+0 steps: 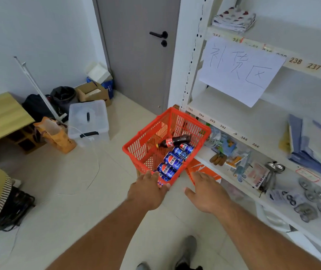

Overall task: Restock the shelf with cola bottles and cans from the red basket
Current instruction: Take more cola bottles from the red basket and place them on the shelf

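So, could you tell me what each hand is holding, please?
The left hand grips the red basket at its near rim; the right hand holds nothing.

left hand [148, 189] grips red basket [146, 141] rim; right hand [207, 191] spread beside it

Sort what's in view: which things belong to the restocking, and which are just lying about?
Job:
red basket
cola bottle
blue cans
white shelf
left hand on the basket rim
right hand

Lying about:
clear storage box
cardboard box
folded cloth
metal scoops
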A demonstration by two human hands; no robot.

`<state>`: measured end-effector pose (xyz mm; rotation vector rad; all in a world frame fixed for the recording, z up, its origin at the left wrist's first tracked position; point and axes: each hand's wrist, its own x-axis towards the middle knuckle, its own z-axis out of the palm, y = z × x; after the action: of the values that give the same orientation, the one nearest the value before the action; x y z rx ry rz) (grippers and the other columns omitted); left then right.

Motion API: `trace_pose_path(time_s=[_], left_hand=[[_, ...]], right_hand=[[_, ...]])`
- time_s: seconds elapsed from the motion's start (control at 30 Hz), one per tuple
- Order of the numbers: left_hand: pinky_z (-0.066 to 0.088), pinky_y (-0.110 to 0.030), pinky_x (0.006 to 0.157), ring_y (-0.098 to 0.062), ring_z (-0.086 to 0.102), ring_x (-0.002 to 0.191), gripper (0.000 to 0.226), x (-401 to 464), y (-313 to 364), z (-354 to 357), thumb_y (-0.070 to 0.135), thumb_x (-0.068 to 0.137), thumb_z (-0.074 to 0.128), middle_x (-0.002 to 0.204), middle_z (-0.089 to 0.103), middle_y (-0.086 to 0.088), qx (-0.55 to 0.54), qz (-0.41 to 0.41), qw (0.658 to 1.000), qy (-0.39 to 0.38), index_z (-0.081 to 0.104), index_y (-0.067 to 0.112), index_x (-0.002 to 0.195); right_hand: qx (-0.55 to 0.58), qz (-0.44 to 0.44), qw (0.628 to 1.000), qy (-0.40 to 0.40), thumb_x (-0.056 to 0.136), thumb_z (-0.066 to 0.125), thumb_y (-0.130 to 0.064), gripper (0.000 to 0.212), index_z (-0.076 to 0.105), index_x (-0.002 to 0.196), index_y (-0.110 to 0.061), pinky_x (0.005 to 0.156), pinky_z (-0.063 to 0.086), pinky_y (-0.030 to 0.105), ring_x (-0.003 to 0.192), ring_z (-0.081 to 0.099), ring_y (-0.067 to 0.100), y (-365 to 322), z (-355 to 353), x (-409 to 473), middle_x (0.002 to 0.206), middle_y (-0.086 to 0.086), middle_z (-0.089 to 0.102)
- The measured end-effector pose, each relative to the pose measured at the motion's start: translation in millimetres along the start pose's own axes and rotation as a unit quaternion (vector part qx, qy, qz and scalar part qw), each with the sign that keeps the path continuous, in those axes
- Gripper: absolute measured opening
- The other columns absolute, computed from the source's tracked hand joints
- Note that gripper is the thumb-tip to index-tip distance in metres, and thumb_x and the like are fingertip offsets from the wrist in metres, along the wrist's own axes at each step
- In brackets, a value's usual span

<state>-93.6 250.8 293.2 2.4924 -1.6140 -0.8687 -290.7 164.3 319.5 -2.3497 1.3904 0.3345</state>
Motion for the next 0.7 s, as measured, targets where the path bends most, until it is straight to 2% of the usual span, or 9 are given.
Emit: trace_pose_path(time_s=[0.23, 0.4, 0.5, 0.6, 0.7], left_hand=[[0.038, -0.051, 0.119, -0.031, 0.031, 0.155, 0.076, 56, 39, -31, 0.068, 0.102, 0.038, 0.173, 0.025, -0.004, 0.024, -0.026, 0.999, -0.013, 0.026, 0.026, 0.164], [0.033, -0.052, 0.124, -0.029, 0.025, 0.158, 0.073, 95, 64, -42, 0.065, 0.104, 0.039, 0.174, 0.021, -0.002, 0.015, -0.041, 0.999, -0.017, 0.023, 0.029, 0.165], [0.03, -0.052, 0.126, -0.029, 0.021, 0.16, 0.074, 113, 68, -38, 0.065, 0.104, 0.039, 0.175, 0.018, -0.003, -0.005, -0.057, 0.998, -0.032, 0.021, 0.028, 0.166], [0.033, -0.053, 0.124, -0.03, 0.026, 0.158, 0.075, 130, 65, -36, 0.066, 0.103, 0.04, 0.174, 0.022, -0.004, -0.017, -0.064, 0.997, -0.042, 0.024, 0.028, 0.165], [0.038, -0.053, 0.121, -0.029, 0.034, 0.154, 0.074, 152, 56, -33, 0.066, 0.102, 0.041, 0.171, 0.03, -0.003, -0.037, -0.063, 0.996, -0.048, 0.028, 0.027, 0.163]], right_hand=[[0.024, -0.024, 0.999, 0.01, 0.1, 0.047, -0.062, 0.072, 0.036, 0.157, -0.018, 0.121, 0.037, 0.041, 0.148, 0.038, 0.024, 34, -28, 80, 0.161, 0.004, 0.044], [0.017, -0.039, 0.999, -0.012, 0.102, 0.046, -0.06, 0.08, 0.027, 0.163, -0.013, 0.125, 0.03, 0.042, 0.154, 0.03, 0.028, 60, -49, 136, 0.167, 0.008, 0.035], [0.001, -0.045, 0.999, -0.028, 0.102, 0.047, -0.061, 0.078, 0.029, 0.162, -0.015, 0.122, 0.033, 0.043, 0.153, 0.032, 0.026, 68, -54, 165, 0.166, 0.008, 0.037], [-0.012, -0.05, 0.998, -0.036, 0.101, 0.05, -0.059, 0.074, 0.034, 0.158, -0.015, 0.117, 0.039, 0.043, 0.147, 0.04, 0.027, 71, -57, 191, 0.16, 0.008, 0.044], [-0.024, -0.056, 0.997, -0.044, 0.102, 0.051, -0.056, 0.076, 0.031, 0.161, -0.013, 0.117, 0.038, 0.044, 0.148, 0.039, 0.028, 65, -62, 214, 0.162, 0.008, 0.041]])
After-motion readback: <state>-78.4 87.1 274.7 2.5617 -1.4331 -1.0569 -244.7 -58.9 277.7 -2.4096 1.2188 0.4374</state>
